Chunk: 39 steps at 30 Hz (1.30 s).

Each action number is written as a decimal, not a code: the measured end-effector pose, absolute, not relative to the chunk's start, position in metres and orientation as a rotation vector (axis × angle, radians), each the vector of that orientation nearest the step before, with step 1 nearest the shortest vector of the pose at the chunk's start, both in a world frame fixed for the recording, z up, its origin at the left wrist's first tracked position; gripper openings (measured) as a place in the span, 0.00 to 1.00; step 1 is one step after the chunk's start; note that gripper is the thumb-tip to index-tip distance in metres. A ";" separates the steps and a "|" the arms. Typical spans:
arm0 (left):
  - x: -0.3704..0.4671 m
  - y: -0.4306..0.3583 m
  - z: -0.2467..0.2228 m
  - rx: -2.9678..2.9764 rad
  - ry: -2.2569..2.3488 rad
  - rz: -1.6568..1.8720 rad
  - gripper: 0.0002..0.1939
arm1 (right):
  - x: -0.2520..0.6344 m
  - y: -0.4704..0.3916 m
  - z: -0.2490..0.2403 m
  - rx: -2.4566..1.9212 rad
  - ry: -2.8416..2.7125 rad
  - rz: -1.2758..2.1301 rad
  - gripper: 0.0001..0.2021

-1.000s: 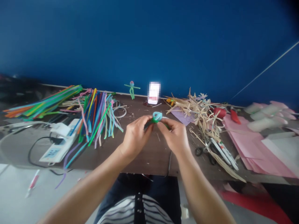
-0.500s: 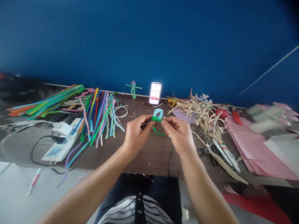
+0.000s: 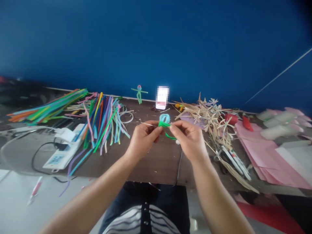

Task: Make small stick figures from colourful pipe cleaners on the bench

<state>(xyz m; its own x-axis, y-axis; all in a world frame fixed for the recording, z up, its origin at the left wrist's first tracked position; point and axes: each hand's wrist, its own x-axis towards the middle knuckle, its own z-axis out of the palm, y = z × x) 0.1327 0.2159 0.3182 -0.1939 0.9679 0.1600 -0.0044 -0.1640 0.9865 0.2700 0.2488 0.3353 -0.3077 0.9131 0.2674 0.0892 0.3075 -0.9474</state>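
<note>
A green pipe cleaner [image 3: 164, 124] is pinched between my two hands, above the middle of the dark table. Just above it stands a light blue pipe cleaner loop [image 3: 164, 118]. My left hand [image 3: 145, 138] holds the left end of the green part between thumb and fingers, and a thin pale strand sticks out leftward from there. My right hand [image 3: 188, 136] pinches the right end, with a curved green tail hanging below. Behind the hands, a small green figure [image 3: 139, 94] with a pink and blue head stands left of a bright phone screen [image 3: 161, 99].
Colourful pipe cleaners [image 3: 102, 120] and a white power strip [image 3: 63, 149] lie on the left. On the right are straw-like woven pieces [image 3: 209, 118], pens [image 3: 236, 162], pink sheets [image 3: 265, 156] and pale rolls [image 3: 282, 126]. A black cable crosses the table's front edge.
The light blue loop has turned a little and looks rounder. My right hand has shifted slightly right, and the pale strand at my left hand now points up and left.
</note>
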 end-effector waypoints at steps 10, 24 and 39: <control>0.130 0.211 0.314 1.595 1.656 1.512 0.07 | 0.269 0.220 0.344 -0.899 -1.839 0.859 0.08; 0.132 0.198 0.323 1.280 1.323 1.506 0.09 | 0.279 0.225 0.340 -0.981 -1.727 0.854 0.05; 0.130 0.202 0.312 0.969 0.880 1.294 0.11 | 0.287 0.235 0.350 -0.870 -1.992 0.818 0.07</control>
<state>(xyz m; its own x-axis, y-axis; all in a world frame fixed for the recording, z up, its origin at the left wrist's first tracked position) 0.1301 0.2019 0.3122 0.0845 0.9964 0.0081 -0.3587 0.0229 0.9332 0.2873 0.2353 0.3498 -0.4469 0.7978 0.4047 0.2835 0.5554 -0.7818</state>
